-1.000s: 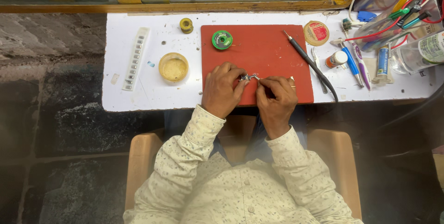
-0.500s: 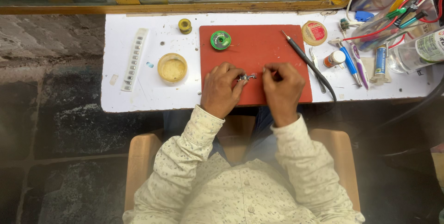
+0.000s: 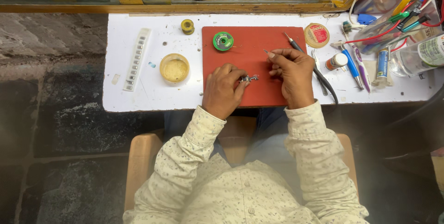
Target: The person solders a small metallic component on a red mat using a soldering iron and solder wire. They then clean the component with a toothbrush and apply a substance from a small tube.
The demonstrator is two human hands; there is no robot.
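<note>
The left hand (image 3: 224, 90) pinches a small metal part (image 3: 248, 79) at its fingertips; the right hand (image 3: 291, 73), just beside, grips a thin tool (image 3: 265, 52).

Cream long-sleeved shirt, small dark speckled print, buttoned cuffs and front placket with pale buttons. Blue trousers show below red mat (image 3: 252, 62). Left hand (image 3: 223, 90), right hand (image 3: 291, 73) bare.

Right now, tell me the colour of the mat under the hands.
The mat is red, a plain rectangle on the white table; the head view shows it.
</note>
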